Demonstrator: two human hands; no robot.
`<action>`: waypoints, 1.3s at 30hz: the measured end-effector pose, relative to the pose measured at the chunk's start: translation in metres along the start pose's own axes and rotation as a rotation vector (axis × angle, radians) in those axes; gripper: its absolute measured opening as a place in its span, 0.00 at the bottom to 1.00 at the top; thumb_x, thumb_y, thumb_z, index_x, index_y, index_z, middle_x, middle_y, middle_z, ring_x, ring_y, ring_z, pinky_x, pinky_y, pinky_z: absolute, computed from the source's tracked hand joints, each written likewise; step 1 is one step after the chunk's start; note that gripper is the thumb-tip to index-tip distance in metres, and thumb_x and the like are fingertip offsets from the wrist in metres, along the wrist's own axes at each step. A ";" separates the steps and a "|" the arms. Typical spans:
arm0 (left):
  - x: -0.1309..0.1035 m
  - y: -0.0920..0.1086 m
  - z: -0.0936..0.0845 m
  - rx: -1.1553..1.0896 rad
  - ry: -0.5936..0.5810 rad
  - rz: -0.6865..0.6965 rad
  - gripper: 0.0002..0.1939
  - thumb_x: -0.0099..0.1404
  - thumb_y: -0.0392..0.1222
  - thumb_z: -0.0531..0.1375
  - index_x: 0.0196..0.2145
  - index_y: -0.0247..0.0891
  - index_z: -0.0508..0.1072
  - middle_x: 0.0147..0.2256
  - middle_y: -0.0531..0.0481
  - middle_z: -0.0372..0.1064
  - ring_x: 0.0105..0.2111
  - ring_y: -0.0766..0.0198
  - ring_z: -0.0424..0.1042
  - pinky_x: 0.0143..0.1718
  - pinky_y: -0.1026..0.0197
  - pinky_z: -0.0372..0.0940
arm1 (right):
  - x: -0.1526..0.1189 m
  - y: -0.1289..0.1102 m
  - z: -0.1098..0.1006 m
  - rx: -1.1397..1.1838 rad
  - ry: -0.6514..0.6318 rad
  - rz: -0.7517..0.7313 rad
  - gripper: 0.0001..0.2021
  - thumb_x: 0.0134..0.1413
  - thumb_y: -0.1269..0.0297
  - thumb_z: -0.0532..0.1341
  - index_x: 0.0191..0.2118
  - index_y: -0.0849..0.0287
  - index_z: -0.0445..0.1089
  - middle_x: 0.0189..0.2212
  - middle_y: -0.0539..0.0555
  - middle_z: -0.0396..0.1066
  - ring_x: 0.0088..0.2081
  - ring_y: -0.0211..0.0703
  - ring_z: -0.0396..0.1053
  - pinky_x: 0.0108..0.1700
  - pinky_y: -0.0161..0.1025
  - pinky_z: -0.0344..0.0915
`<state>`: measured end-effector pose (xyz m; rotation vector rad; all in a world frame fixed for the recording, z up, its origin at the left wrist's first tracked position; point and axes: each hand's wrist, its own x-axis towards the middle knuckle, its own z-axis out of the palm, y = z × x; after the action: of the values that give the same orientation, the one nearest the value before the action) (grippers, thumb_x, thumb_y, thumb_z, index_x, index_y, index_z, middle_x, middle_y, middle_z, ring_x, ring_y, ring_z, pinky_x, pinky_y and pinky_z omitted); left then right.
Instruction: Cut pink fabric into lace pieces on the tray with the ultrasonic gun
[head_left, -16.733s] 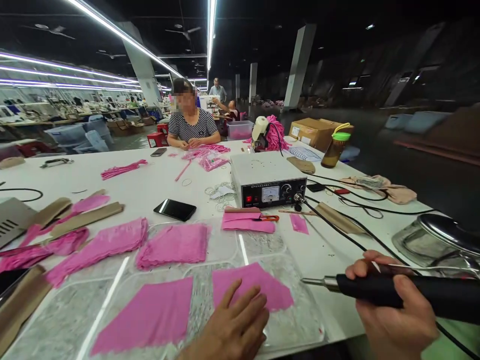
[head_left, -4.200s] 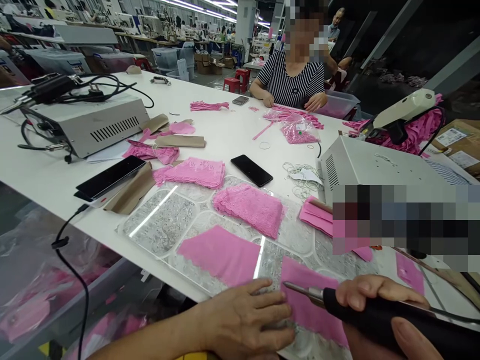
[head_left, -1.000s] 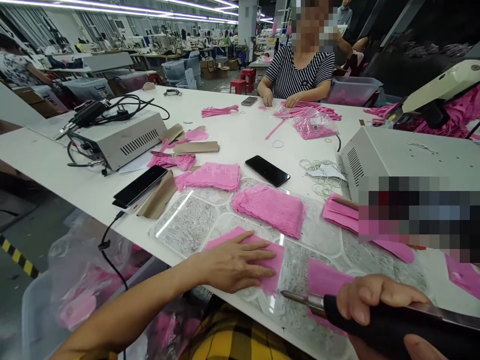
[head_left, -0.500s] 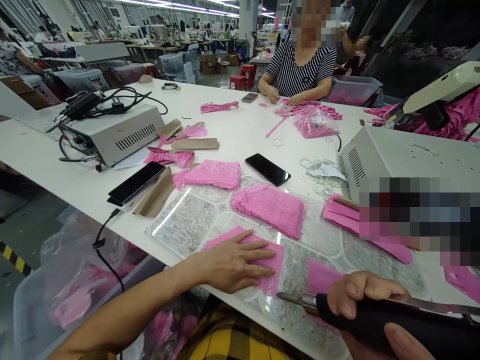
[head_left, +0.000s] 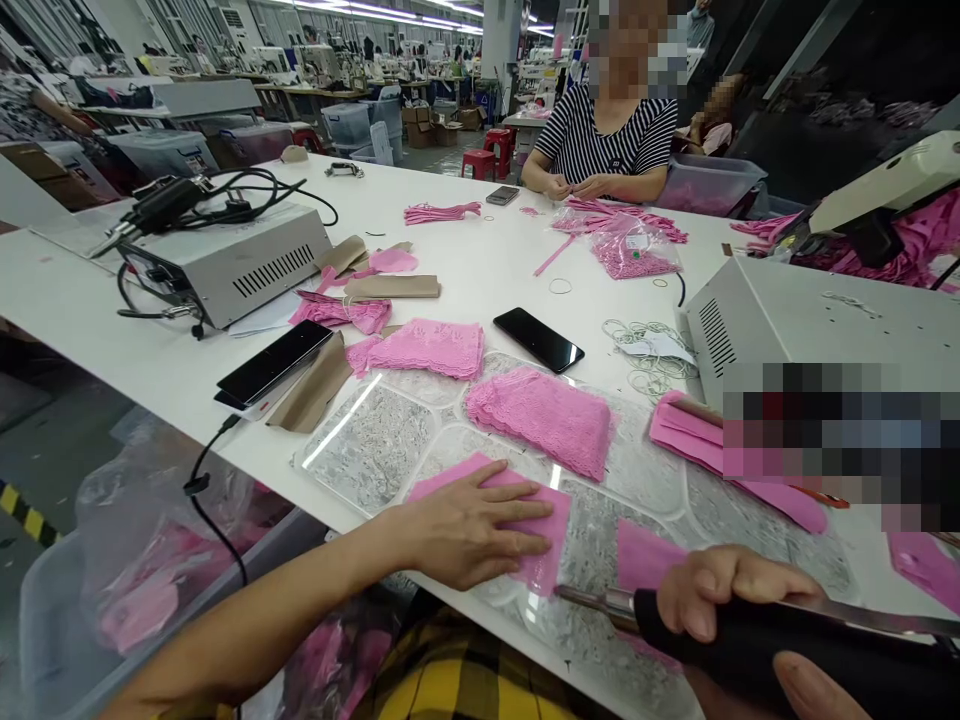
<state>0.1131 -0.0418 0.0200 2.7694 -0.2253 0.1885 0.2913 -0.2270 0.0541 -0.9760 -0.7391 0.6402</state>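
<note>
My left hand (head_left: 476, 535) lies flat with its fingers spread, palm down on a thin, bright-pink, angular piece of fabric (head_left: 541, 572), which rests at the near side of a grey-marbled, clear, glossy sheet (head_left: 367, 450) on the white tabletop (head_left: 450, 255). My right hand (head_left: 720, 590) is wrapped around a black, rod-shaped tool with a slim metal tip (head_left: 862, 655), fingers over the top and thumb on the near side. The tip points left, right at the cloth's near right corner; I cannot tell whether it touches or sits just beside it.

To do this well, I would press evenly across the palm so the thin cloth neither slides nor puckers, and leave my fingertips well back from the metal. A low, steady wrist should help me meet the edge cleanly, without straying right to the second pink fabric piece (head_left: 646, 552), partly behind my right hand.
</note>
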 end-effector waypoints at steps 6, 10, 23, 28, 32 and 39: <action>-0.002 0.005 -0.005 -0.004 0.043 0.055 0.16 0.72 0.44 0.50 0.49 0.39 0.74 0.61 0.46 0.60 0.65 0.56 0.51 0.67 0.47 0.35 | 0.002 -0.004 0.005 -0.009 -0.004 -0.013 0.09 0.52 0.58 0.60 0.35 0.57 0.67 0.26 0.50 0.62 0.24 0.37 0.63 0.24 0.37 0.66; -0.010 0.007 -0.006 -0.022 0.038 0.062 0.16 0.71 0.44 0.50 0.47 0.40 0.74 0.60 0.47 0.61 0.64 0.55 0.53 0.67 0.46 0.33 | 0.002 -0.003 0.005 -0.023 -0.020 -0.005 0.09 0.53 0.58 0.59 0.37 0.56 0.67 0.27 0.50 0.62 0.24 0.37 0.64 0.25 0.37 0.67; -0.018 0.006 -0.003 -0.053 0.044 0.036 0.16 0.70 0.44 0.52 0.49 0.39 0.73 0.60 0.46 0.61 0.64 0.54 0.54 0.67 0.46 0.35 | 0.005 -0.005 0.009 -0.039 -0.024 -0.002 0.09 0.52 0.57 0.60 0.35 0.56 0.67 0.25 0.50 0.63 0.23 0.38 0.64 0.23 0.38 0.67; -0.019 0.006 -0.001 -0.044 0.074 0.048 0.15 0.70 0.45 0.52 0.48 0.38 0.73 0.60 0.46 0.61 0.64 0.55 0.54 0.67 0.47 0.35 | 0.004 -0.004 0.009 -0.049 -0.023 0.007 0.09 0.52 0.57 0.60 0.35 0.56 0.67 0.25 0.50 0.63 0.24 0.38 0.65 0.25 0.38 0.68; -0.018 0.006 0.001 -0.030 0.088 0.050 0.16 0.71 0.46 0.51 0.48 0.39 0.73 0.60 0.46 0.61 0.64 0.55 0.53 0.67 0.47 0.35 | 0.003 -0.002 0.007 -0.028 -0.022 -0.014 0.08 0.52 0.59 0.60 0.37 0.56 0.68 0.27 0.49 0.63 0.24 0.36 0.64 0.25 0.36 0.69; -0.018 0.006 0.000 -0.034 0.121 0.055 0.15 0.71 0.45 0.52 0.47 0.38 0.74 0.59 0.46 0.63 0.63 0.55 0.55 0.67 0.48 0.36 | 0.007 -0.004 0.014 -0.070 -0.024 -0.016 0.09 0.51 0.57 0.61 0.32 0.57 0.67 0.24 0.49 0.62 0.22 0.37 0.63 0.22 0.36 0.68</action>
<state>0.0941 -0.0454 0.0190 2.7082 -0.2701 0.3621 0.2847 -0.2169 0.0648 -1.0272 -0.7936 0.6165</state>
